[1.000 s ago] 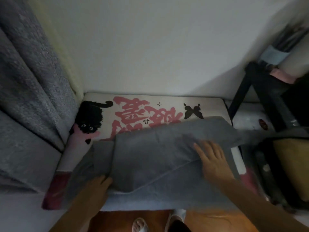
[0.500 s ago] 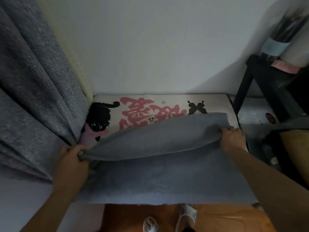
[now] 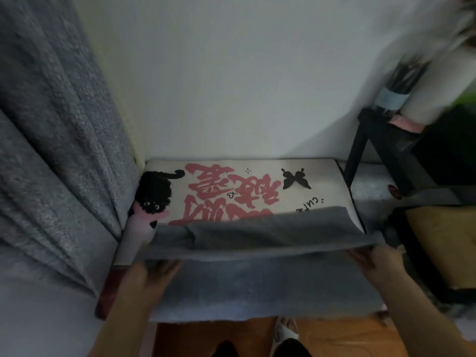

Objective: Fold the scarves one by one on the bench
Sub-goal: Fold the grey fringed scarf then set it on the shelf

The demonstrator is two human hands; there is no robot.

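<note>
A grey scarf (image 3: 257, 284) lies across the front half of the bench, whose cushion (image 3: 322, 176) is cream with pink lettering, a black cat and a butterfly. The scarf's far layer (image 3: 270, 233) is raised and pulled over toward me. My left hand (image 3: 152, 274) grips the raised layer at its left end. At the right end my right hand (image 3: 378, 261) holds the same layer. Both sets of fingertips are tucked under the cloth.
A grey curtain (image 3: 51, 150) hangs close on the left. A white wall (image 3: 231, 86) backs the bench. On the right stand a black frame (image 3: 371, 150) and a dark box with a tan panel (image 3: 443, 243). Slippered feet (image 3: 286, 331) show on the orange floor below.
One second ago both hands pressed flat on the scarf. They then took hold of its far edge at each end and have drawn that layer toward me, uncovering more of the cushion print.
</note>
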